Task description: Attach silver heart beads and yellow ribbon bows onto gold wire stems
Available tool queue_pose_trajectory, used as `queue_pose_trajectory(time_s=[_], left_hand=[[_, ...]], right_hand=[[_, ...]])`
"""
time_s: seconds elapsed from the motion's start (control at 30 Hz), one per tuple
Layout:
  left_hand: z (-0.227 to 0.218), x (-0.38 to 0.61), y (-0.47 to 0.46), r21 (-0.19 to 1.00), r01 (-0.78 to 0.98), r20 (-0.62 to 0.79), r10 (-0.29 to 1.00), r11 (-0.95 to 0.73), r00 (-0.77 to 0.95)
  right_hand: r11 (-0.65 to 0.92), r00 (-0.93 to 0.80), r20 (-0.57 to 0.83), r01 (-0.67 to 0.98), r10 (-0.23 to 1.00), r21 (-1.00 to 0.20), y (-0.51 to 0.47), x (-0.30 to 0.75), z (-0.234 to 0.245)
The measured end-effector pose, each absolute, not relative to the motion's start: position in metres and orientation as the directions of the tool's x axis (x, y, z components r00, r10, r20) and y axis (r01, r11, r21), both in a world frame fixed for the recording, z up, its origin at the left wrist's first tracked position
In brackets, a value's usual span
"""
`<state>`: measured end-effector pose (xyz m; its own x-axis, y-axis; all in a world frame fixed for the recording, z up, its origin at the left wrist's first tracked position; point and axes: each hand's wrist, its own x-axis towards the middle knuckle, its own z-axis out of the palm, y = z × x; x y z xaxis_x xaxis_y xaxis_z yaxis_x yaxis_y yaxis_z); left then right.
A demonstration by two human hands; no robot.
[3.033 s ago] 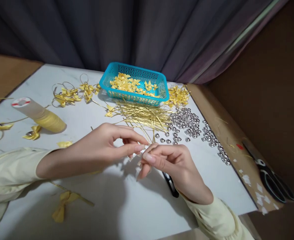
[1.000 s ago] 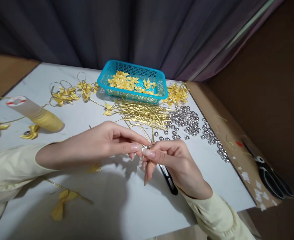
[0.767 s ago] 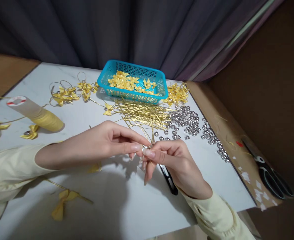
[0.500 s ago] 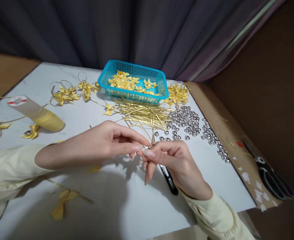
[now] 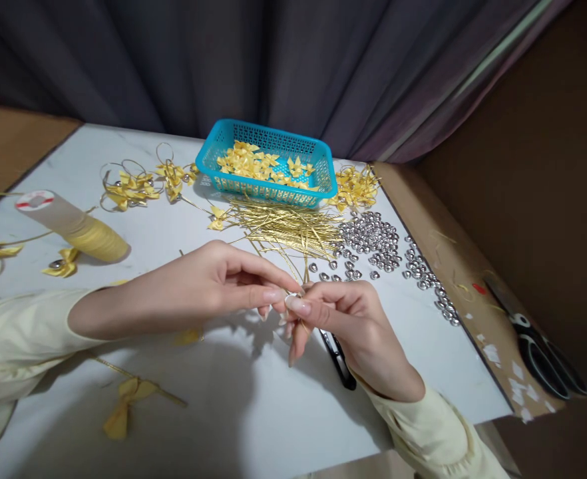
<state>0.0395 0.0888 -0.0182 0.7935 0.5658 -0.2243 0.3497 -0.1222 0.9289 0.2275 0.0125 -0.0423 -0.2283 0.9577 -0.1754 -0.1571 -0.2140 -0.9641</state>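
My left hand (image 5: 216, 289) comes in from the left, thumb and forefinger pinched together over the table's middle. My right hand (image 5: 351, 319) meets it, its thumb and fingertips closed at the same spot. A thin gold cord (image 5: 303, 325) shows between the fingertips; most of it is hidden by them, and what else they grip I cannot make out. Under the right hand lies a black-handled tool (image 5: 341, 366), partly covered. Just beyond the hands spreads a pile of gold cords (image 5: 288, 226). Silver heart-like beads (image 5: 371, 236) lie to its right.
A blue basket (image 5: 268, 193) of yellow ribbon bows stands at the back. More bows (image 5: 356, 186) lie beside it, and looped ones (image 5: 131, 189) to the left. A ribbon spool (image 5: 96, 236) leans at left. Scissors (image 5: 543, 359) lie at the right edge; a corded bow (image 5: 124, 402) lies in front.
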Motion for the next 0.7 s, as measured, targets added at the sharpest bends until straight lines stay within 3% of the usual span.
queue_pose_trajectory(time_s=[0.7], left_hand=[[-0.0194, 0.0390, 0.0887, 0.924, 0.358, -0.220, 0.576, -0.136, 0.787]], right_hand=[[-0.202, -0.232, -0.159, -0.172, 0.960, -0.964, 0.0116, 0.2268, -0.0440]])
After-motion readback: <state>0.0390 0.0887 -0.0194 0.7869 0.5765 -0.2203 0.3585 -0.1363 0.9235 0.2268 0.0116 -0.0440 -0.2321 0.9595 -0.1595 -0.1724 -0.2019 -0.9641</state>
